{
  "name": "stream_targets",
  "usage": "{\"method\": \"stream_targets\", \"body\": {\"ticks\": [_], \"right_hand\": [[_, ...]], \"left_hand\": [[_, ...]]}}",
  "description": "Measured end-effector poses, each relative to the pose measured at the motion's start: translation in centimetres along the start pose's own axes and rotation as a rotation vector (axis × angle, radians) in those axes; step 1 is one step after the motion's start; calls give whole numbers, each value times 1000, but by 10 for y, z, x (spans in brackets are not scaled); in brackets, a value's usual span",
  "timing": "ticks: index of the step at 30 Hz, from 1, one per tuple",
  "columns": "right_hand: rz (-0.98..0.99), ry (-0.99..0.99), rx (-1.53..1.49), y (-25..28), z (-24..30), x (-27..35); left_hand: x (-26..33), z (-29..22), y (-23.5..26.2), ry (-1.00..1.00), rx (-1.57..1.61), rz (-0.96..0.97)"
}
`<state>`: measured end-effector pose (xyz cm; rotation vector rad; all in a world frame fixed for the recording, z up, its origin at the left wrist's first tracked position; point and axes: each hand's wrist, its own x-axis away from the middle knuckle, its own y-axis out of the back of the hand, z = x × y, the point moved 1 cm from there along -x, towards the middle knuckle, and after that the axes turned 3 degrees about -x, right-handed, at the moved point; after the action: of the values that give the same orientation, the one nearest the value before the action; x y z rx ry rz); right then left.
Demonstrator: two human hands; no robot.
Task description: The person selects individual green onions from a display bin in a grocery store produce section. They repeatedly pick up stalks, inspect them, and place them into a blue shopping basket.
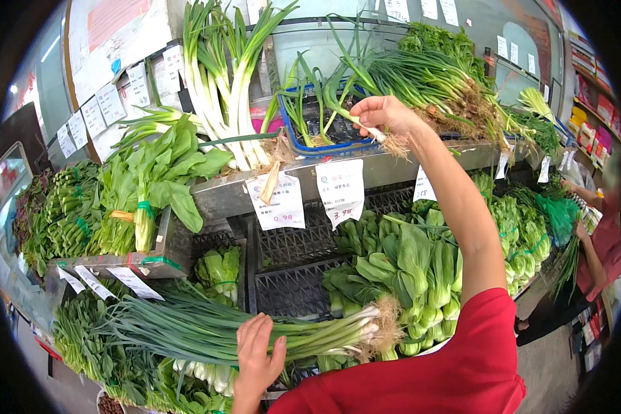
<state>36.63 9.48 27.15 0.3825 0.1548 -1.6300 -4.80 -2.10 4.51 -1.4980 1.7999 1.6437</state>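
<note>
At the upper shelf my right hand (388,116) is closed in a pinch on a single green onion (341,109). Its white root end pokes out below my fingers, and its green leaf rises up and left over a blue plastic tray (310,149). A few more green onions lie in that tray. Lower down, my left hand (259,353) is closed around a large bunch of green onions (317,337). The leaves of this bunch stretch left, and its roots point right, toward the bok choy (421,272). Part of the bunch is hidden by my hand.
Thick leeks (238,90) lean on the upper shelf, left of the tray. A heap of green onions (428,83) lies to its right. Paper price tags (340,190) hang from the metal shelf edge (286,172). Black crates (290,290) sit below. Another person (600,255) handles greens at right.
</note>
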Motion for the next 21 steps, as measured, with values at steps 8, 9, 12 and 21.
{"method": "stream_targets", "body": {"ticks": [8,9,12,21], "right_hand": [[82,-91,223,-14,-10,52],[118,-103,197,-22,-12,58],[151,-72,116,-48,-11,88],[24,-183,-212,-135,-57,223]], "left_hand": [[-11,-9,-17,-72,135,64],[-12,-8,-19,-60,151,70],[-15,-8,-27,11,264,116],[-34,-21,-70,545,1216,454]]}}
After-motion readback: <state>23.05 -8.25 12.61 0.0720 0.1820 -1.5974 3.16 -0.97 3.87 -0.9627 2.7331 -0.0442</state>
